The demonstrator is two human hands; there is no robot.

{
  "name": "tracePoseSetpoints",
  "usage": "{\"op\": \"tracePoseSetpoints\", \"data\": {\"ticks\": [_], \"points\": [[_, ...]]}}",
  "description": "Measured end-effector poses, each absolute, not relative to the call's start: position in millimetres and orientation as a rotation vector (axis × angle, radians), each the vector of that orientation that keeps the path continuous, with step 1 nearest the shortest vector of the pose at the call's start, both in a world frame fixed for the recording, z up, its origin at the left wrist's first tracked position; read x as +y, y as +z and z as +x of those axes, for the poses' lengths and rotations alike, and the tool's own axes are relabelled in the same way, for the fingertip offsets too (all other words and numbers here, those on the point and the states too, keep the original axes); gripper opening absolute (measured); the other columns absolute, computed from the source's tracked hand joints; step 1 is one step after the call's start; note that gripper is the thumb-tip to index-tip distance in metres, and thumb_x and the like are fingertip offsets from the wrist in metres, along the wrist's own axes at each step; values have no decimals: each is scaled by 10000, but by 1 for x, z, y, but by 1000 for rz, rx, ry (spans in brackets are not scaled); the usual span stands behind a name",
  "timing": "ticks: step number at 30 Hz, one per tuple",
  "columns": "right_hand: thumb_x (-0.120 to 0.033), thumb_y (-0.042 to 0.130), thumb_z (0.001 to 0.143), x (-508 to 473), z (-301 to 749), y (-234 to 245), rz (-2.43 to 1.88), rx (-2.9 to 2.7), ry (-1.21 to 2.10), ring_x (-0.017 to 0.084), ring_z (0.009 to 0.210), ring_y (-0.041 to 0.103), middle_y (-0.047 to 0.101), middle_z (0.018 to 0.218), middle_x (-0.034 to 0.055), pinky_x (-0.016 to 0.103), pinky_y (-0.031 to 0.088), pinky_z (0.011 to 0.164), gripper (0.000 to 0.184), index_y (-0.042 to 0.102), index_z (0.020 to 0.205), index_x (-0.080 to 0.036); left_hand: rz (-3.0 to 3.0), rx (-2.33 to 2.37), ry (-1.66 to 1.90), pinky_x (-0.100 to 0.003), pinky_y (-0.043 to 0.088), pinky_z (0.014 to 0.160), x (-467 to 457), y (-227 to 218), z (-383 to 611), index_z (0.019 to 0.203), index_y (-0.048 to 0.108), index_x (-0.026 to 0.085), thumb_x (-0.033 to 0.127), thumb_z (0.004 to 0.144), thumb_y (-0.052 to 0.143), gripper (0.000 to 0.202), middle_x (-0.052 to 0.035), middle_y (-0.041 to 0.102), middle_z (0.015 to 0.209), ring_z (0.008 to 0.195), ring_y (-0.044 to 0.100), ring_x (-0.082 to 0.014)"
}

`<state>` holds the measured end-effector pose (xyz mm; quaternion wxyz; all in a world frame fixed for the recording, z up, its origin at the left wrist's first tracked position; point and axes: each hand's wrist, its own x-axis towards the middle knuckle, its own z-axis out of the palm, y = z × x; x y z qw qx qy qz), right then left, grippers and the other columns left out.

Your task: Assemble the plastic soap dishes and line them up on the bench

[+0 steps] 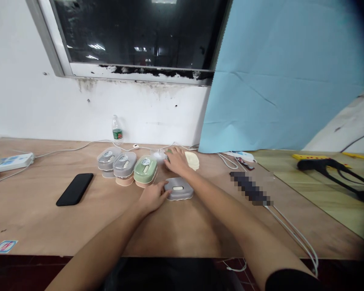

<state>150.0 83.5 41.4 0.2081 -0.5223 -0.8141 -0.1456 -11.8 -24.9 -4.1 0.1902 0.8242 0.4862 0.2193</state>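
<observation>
My left hand [153, 197] grips the left end of a grey oval lidded plastic box [179, 190], its thumb along the near side and fingers behind. A pale oblong piece shows on top of the lid. Beyond the box, my right hand [176, 158] is bent downward, fingers curled, with a bit of green showing at them; what they hold is hidden. Just left of those fingers lies a clear plastic item [158, 155]. A pale yellow piece [192, 160] sits right of my right hand. To the left stand a green lidded box [145, 169] and two grey lidded boxes [125, 165], stacked on other pieces.
A black phone [75, 189] lies at left, and a blurred dark device [251, 188] with white cables lies at right. A plastic bottle [117, 130] stands by the wall. Power strips [13, 161] and cords run along the back. A blue sheet [279, 76] hangs at right.
</observation>
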Motion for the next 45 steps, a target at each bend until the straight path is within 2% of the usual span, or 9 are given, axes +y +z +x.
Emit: {"op": "tracePoseSetpoints", "data": {"ticks": [3, 10, 18, 24, 29, 36, 39, 42, 45], "points": [[-324, 561, 857, 96, 138, 39, -1461, -2328, -427, 310, 1191, 376, 530, 1300, 118, 445, 269, 977, 354, 611, 1192, -219, 2308, 1355, 638, -273, 434, 670, -25, -4, -12, 1250, 528, 206, 484, 901, 438, 456, -32, 699, 858, 816, 650, -205], [-267, 626, 815, 108, 142, 32, -1471, -2286, -343, 268, 1167, 416, 584, 1229, 63, 416, 264, 978, 90, 670, 875, -216, 2288, 1354, 645, -274, 428, 660, -25, -5, -11, 1274, 506, 203, 490, 886, 463, 484, -33, 694, 865, 809, 652, -204], [-403, 516, 893, 65, 172, 43, -1187, -1821, 57, 236, 1052, 553, 641, 1098, 103, 380, 405, 942, 314, 593, 1102, -181, 2203, 1376, 748, -302, 462, 760, -28, 1, -13, 1349, 407, 181, 523, 896, 437, 568, -39, 686, 895, 881, 649, -222], [-569, 444, 863, 8, 208, 16, -1222, -1447, 588, 198, 758, 647, 662, 942, 92, 333, 529, 699, 559, 477, 1257, -173, 2066, 1388, 929, -359, 438, 919, -29, 1, -11, 1490, 133, 155, 562, 885, 450, 795, -98, 642, 1108, 1071, 591, -261], [-516, 478, 841, -13, 216, -3, -1306, -1416, 900, 171, 563, 603, 634, 785, 41, 301, 503, 539, 574, 423, 1303, -179, 2122, 1298, 953, -353, 446, 914, -27, -3, -11, 1483, 180, 170, 499, 896, 468, 732, -71, 637, 1084, 1027, 594, -228], [-448, 491, 841, -12, 220, -7, -1439, -1510, 463, 157, 549, 513, 512, 570, -37, 269, 432, 565, 430, 574, 1176, -192, 1996, 1278, 1023, -339, 480, 864, -20, -11, -7, 1439, 308, 162, 520, 928, 390, 630, -96, 596, 1198, 929, 614, -192], [-411, 501, 828, -12, 227, -6, -1598, -1536, 427, 174, 573, 545, 562, 603, -26, 281, 437, 591, 458, 544, 1225, -184, 2091, 1267, 924, -378, 457, 934, -25, -9, -5, 1441, 302, 188, 583, 851, 501, 738, -111, 516, 1328, 1067, 578, -240], [-367, 507, 827, -12, 232, -6, -1695, -1621, 451, 195, 739, 619, 676, 853, 55, 301, 464, 698, 439, 551, 1220, -178, 2205, 1290, 797, -424, 400, 1017, -30, -6, -4, 1434, 307, 192, 631, 739, 617, 878, -129, 451, 1397, 1239, 471, -303], [-327, 456, 856, -10, 235, -5, -1685, -1699, 527, 202, 891, 633, 679, 1040, 100, 297, 465, 768, 339, 621, 1102, -163, 2208, 1301, 755, -413, 394, 1027, -29, -6, -5, 1397, 360, 190, 603, 792, 571, 762, -117, 484, 1378, 1253, 467, -284]]}}
